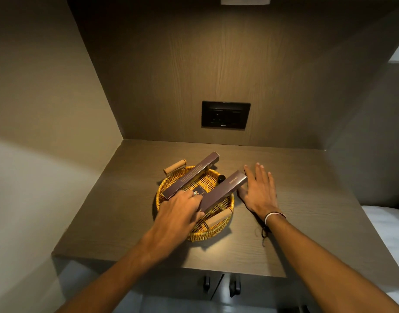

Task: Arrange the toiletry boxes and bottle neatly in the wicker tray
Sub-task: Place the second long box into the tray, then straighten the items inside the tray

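A round wicker tray [213,234] with two wooden handles sits on the brown shelf. Two long brown boxes lie across its rim, roughly parallel: the left box [191,174] and the right box [227,188] printed "Dental Kit". Between them lies a small dark box [199,192], and a dark bottle [221,178] stands at the tray's far side. My left hand [179,212] rests in the tray with its fingers on the near end of the right box and the small dark box. My right hand [259,190] lies flat on the shelf, its thumb beside the right box's far end.
The shelf [295,222] sits in a wooden niche with walls on the left and behind. A black wall socket [225,114] is on the back panel. Cabinet handles [234,286] hang below the shelf's front edge. White bedding [388,231] lies at the right.
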The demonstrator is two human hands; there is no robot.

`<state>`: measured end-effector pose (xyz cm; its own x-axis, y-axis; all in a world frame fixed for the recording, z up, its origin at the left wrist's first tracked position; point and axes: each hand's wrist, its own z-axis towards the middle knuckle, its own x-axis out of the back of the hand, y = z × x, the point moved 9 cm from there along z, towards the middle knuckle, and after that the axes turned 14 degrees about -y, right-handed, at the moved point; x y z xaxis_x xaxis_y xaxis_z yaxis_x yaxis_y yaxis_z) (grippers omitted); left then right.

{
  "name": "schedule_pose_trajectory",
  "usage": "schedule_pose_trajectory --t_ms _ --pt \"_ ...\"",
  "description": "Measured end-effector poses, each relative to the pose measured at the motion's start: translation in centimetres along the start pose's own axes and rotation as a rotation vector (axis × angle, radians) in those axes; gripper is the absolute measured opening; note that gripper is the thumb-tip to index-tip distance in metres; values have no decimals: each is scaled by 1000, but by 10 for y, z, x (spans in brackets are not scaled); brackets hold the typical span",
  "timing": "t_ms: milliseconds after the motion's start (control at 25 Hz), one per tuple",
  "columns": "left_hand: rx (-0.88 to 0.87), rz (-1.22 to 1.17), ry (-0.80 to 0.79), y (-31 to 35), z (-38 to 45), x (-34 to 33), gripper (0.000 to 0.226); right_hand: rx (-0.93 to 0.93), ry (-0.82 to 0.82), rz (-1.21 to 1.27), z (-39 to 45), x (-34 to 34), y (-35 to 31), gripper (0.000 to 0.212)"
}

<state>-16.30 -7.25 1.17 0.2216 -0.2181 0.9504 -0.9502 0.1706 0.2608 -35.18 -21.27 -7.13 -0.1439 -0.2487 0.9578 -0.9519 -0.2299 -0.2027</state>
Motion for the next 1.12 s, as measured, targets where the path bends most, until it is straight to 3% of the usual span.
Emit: schedule_pose_trajectory --t_ms 240,400,560,680,800,1120 --pt "6 -45 -27 1 -1 -3 42 6 -28 -21 -1 0 0 80" --pt "35 -167 198 -33 -10 26 33 5 -32 -3 -1 1 -1 79" --pt "192 -152 390 -107 -14 33 33 14 -60 -14 -1 -1 0 83" --pt "317 -96 261 -158 -12 0 46 16 -57 -20 -2 0 -2 81" --pt "334 -10 90 -179 -8 -37 58 10 -70 -24 -2 0 -2 82" --pt "314 22 102 -181 -8 -43 64 30 -90 76 4 -1 2 81"
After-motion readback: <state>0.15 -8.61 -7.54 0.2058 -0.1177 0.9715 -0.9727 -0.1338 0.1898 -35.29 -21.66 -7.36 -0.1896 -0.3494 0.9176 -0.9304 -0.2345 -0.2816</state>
